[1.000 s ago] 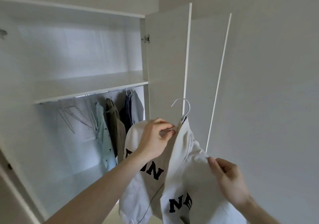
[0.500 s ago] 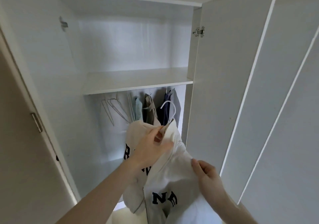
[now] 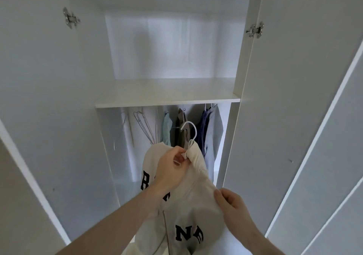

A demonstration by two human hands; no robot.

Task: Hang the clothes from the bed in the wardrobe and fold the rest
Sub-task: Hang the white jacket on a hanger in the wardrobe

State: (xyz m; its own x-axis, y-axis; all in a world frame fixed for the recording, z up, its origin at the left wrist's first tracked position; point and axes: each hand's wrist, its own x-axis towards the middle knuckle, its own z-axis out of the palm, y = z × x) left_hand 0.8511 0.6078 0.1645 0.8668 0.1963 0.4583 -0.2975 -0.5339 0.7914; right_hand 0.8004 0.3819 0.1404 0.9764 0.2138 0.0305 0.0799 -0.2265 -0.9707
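Note:
A cream jacket (image 3: 193, 213) with dark block letters hangs on a white hanger (image 3: 190, 132), held up in front of the open white wardrobe (image 3: 167, 99). My left hand (image 3: 172, 169) grips the hanger's neck together with the jacket's collar. My right hand (image 3: 231, 203) pinches the jacket's shoulder fabric lower right. The hanger's hook points up, below the rail, which is hidden behind the shelf edge.
Under the shelf hang several garments: a light blue one (image 3: 167, 129), an olive one (image 3: 181, 129), a navy one (image 3: 203, 127) and a grey one (image 3: 215, 129). Bare wire hangers (image 3: 144, 127) hang to their left. Both wardrobe doors (image 3: 284, 97) stand open.
The view has swung to face the wardrobe's inside. Both hands have carried the jacket on its hanger in toward the hanging space.

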